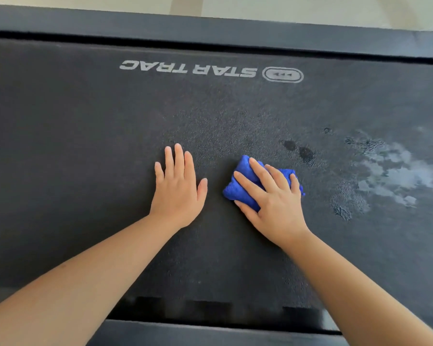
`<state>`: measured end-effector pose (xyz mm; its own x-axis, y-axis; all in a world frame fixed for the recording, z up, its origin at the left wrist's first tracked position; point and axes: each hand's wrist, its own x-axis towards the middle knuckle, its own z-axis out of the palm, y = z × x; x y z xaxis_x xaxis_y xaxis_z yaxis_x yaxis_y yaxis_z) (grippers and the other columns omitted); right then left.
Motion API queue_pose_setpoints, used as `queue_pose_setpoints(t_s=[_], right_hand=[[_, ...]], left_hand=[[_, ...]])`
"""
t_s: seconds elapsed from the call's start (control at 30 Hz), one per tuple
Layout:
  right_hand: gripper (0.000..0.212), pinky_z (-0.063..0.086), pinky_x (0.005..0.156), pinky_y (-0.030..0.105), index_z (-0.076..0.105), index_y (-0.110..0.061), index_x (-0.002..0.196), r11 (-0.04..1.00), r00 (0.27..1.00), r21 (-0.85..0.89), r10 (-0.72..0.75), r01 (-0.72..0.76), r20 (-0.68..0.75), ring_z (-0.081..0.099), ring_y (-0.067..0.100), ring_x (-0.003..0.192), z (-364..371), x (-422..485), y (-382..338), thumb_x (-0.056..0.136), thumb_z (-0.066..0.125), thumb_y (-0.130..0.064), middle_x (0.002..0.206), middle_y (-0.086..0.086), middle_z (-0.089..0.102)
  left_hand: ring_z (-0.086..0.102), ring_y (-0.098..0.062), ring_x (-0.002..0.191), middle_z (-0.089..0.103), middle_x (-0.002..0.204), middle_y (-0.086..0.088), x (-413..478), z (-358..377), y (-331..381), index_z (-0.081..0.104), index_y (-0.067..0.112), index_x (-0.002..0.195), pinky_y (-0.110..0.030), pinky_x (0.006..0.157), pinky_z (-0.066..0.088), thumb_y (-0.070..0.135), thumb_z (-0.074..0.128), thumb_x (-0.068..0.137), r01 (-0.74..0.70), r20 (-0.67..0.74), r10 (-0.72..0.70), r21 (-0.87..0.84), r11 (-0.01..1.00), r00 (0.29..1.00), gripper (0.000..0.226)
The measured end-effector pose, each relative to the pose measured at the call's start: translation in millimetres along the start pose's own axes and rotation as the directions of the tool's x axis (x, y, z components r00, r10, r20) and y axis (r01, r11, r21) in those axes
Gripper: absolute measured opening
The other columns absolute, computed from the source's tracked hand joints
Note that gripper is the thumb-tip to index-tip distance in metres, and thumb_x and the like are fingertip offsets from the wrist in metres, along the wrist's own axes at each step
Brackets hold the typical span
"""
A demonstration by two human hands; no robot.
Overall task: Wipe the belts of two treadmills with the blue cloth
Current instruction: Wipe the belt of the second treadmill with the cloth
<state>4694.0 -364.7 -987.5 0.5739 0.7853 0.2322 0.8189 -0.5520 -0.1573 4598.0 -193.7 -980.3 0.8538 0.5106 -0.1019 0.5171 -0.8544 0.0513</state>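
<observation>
A dark grey treadmill belt (85, 136) fills the view, with a white STAR TRAC logo (188, 69) printed upside down near its far edge. My right hand (273, 203) presses a bunched blue cloth (240, 186) onto the belt, fingers spread over it. To the cloth's left, my left hand (178, 188) lies flat and empty on the belt, fingers together. Two dark wet spots (298, 149) sit just beyond the cloth. A pale wet patch (395, 171) spreads on the belt at the right.
A dark side rail (210, 28) runs along the belt's far edge, with light floor beyond it. Another dark rail (210, 333) borders the near edge, between my forearms.
</observation>
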Motion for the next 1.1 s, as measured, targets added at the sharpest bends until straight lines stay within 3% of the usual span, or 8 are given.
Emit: queue_pose_setpoints(t_s=[0.1, 0.27, 0.37, 0.5, 0.63, 0.73, 0.97, 1.1], right_hand=[[0.049, 0.037, 0.087, 0.065, 0.061, -0.029, 0.123, 0.999, 0.999, 0.019, 0.040, -0.040, 0.027, 0.055, 0.036, 0.113, 10.4, 56.8, 18.6, 0.082, 0.043, -0.051, 0.136, 0.007, 0.052], [0.051, 0.018, 0.105, 0.056, 0.036, -0.037, 0.141, 0.991, 0.980, -0.022, 0.134, -0.132, 0.146, 0.027, 0.028, 0.134, 26.4, 167.6, 41.3, 0.093, 0.045, -0.049, 0.154, -0.002, 0.022], [0.051, 0.019, 0.106, 0.055, 0.034, -0.036, 0.142, 0.985, 0.975, -0.029, 0.172, -0.169, 0.144, 0.027, 0.027, 0.134, 28.4, 181.8, 38.6, 0.094, 0.044, -0.048, 0.154, -0.001, 0.021], [0.048, 0.034, 0.092, 0.061, 0.059, -0.028, 0.125, 0.999, 1.000, 0.040, 0.021, -0.021, -0.005, 0.051, 0.033, 0.115, 22.0, 104.2, 16.6, 0.082, 0.047, -0.047, 0.138, 0.006, 0.049], [0.048, 0.036, 0.092, 0.060, 0.060, -0.030, 0.123, 0.988, 0.991, 0.078, -0.135, 0.134, 0.008, 0.053, 0.031, 0.116, 8.2, 28.9, 5.6, 0.082, 0.045, -0.051, 0.136, 0.005, 0.052], [0.050, 0.037, 0.089, 0.060, 0.061, -0.031, 0.122, 0.974, 0.976, 0.079, -0.214, 0.210, 0.039, 0.055, 0.030, 0.112, 9.9, 53.3, 24.5, 0.080, 0.045, -0.053, 0.134, 0.006, 0.054], [0.051, 0.020, 0.105, 0.053, 0.039, -0.037, 0.140, 0.971, 0.968, -0.039, 0.238, -0.236, 0.074, 0.030, 0.029, 0.131, 21.4, 165.1, 69.5, 0.091, 0.049, -0.048, 0.152, -0.001, 0.026], [0.048, 0.029, 0.098, 0.058, 0.050, -0.031, 0.133, 0.996, 0.995, 0.002, 0.094, -0.095, 0.035, 0.041, 0.033, 0.122, 18.2, 128.5, 51.7, 0.088, 0.050, -0.047, 0.145, 0.006, 0.039]], left_hand=[[0.012, -0.038, 0.141, 0.015, 0.152, -0.022, 1.4, 0.2, -1.3, 0.024, -0.004, 0.143, -0.055, 0.108, 0.021, 0.046, 0.008, 0.088, 0.001, -0.017, -0.001, -0.006, 1.000, 1.000, 0.076], [0.019, -0.037, 0.140, 0.022, 0.151, -0.021, 3.6, 2.0, -4.1, 0.029, -0.002, 0.142, -0.056, 0.105, 0.028, 0.046, 0.013, 0.089, 0.008, 0.006, -0.008, 0.020, 1.000, 1.000, 0.073], [0.022, -0.036, 0.139, 0.024, 0.150, -0.020, 3.5, 2.1, -5.2, 0.032, -0.002, 0.140, -0.056, 0.104, 0.030, 0.046, 0.016, 0.089, 0.012, 0.006, -0.012, 0.024, 1.000, 1.000, 0.072], [0.026, -0.038, 0.137, 0.028, 0.148, -0.021, 3.6, 1.4, -3.6, 0.036, -0.003, 0.138, -0.058, 0.101, 0.031, 0.044, 0.022, 0.088, 0.009, -0.011, -0.009, -0.008, 1.000, 1.000, 0.070], [0.031, -0.040, 0.134, 0.032, 0.146, -0.024, 4.5, 2.0, -4.2, 0.040, -0.005, 0.135, -0.060, 0.098, 0.034, 0.041, 0.027, 0.087, -0.011, -0.027, 0.011, -0.016, 1.000, 1.000, 0.068], [0.028, -0.039, 0.136, 0.030, 0.147, -0.023, 4.4, 2.1, -3.9, 0.039, -0.004, 0.136, -0.059, 0.100, 0.032, 0.042, 0.026, 0.087, -0.009, -0.029, 0.009, -0.026, 1.000, 1.000, 0.068], [-0.001, -0.029, 0.144, 0.004, 0.156, -0.014, 1.8, -0.8, -6.2, 0.015, 0.004, 0.147, -0.051, 0.112, 0.011, 0.052, 0.003, 0.084, -0.001, 0.013, 0.002, -0.045, 0.999, 1.000, 0.080], [-0.004, -0.030, 0.143, 0.000, 0.156, -0.014, 1.6, -2.3, -4.2, 0.012, 0.004, 0.147, -0.051, 0.113, 0.009, 0.051, 0.003, 0.085, 0.001, 0.027, -0.001, -0.029, 1.000, 1.000, 0.079]])
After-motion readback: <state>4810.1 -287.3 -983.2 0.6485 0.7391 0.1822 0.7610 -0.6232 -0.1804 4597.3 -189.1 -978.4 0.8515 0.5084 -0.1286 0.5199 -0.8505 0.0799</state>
